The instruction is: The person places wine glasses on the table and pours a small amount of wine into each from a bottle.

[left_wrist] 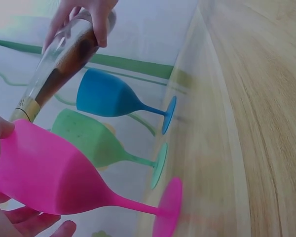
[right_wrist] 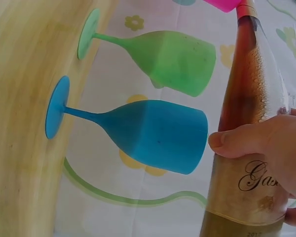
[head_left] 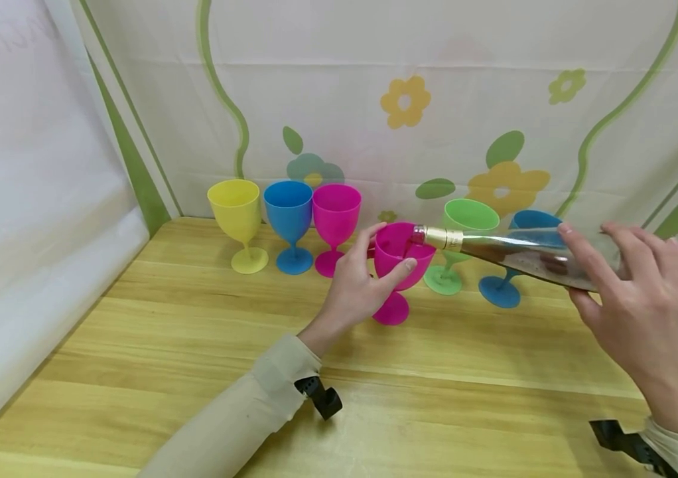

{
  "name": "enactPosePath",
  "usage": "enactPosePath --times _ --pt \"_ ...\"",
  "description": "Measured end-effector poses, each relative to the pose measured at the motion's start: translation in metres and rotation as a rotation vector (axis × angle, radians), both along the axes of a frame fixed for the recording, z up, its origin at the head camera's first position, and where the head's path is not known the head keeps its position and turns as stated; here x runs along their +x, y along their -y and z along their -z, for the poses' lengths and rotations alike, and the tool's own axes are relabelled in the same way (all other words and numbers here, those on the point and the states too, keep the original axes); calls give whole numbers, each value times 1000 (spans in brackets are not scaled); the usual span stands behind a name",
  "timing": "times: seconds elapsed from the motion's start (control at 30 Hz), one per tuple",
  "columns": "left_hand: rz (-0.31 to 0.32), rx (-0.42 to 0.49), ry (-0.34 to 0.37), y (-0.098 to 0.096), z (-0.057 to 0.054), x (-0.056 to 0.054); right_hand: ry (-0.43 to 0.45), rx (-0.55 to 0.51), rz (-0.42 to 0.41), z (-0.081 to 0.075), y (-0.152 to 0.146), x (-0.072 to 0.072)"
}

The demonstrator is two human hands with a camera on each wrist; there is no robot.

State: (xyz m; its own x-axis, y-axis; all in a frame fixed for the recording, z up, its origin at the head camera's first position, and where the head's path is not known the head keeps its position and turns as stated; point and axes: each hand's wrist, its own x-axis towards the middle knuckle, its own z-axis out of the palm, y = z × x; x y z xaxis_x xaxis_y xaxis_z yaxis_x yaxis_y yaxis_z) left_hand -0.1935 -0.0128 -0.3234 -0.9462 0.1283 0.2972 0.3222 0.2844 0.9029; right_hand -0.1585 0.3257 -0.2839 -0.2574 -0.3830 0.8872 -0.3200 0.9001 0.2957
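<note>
- From where I stand, the bright pink, stemmed goblet of smooth plastic-looking material is the one in use, held over the pale wood-grain worktop; I cannot tell whether its foot touches the wood.
- The person's left hand grips this pink goblet by the bowl, fingers curled round it and thumb along the near side.
- A clear, long-necked bottle with a gold collar and reddish-brown liquid lies tipped nearly level, its mouth at the pink goblet's rim and its body off to the right; darker red shows inside the bowl.
- The right hand clasps the bottle's body well to the right of the pink goblet, fingers over the top, thumb underneath.
- Just right of the pink goblet stands a pale green plastic-looking goblet, and farther right a blue one of the same shape, both partly behind the bottle.
- Left of the pink goblet, farther back, three more stand upright: a second pink goblet nearest, a second blue goblet beside it, then a yellow goblet.
- Behind the pink goblet hangs a white cloth printed with flowers.
</note>
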Motion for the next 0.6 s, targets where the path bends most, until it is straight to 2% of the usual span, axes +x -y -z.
enactPosePath --times 0.2,0.43,0.6 --pt "-10 -4 32 -1 -2 0 107 30 5 1 0 4" --pt "-18 -1 46 -1 -5 1 162 58 25 8 -3 -1" --pt "-31 3 51 -2 -7 0 203 20 31 13 1 -4"
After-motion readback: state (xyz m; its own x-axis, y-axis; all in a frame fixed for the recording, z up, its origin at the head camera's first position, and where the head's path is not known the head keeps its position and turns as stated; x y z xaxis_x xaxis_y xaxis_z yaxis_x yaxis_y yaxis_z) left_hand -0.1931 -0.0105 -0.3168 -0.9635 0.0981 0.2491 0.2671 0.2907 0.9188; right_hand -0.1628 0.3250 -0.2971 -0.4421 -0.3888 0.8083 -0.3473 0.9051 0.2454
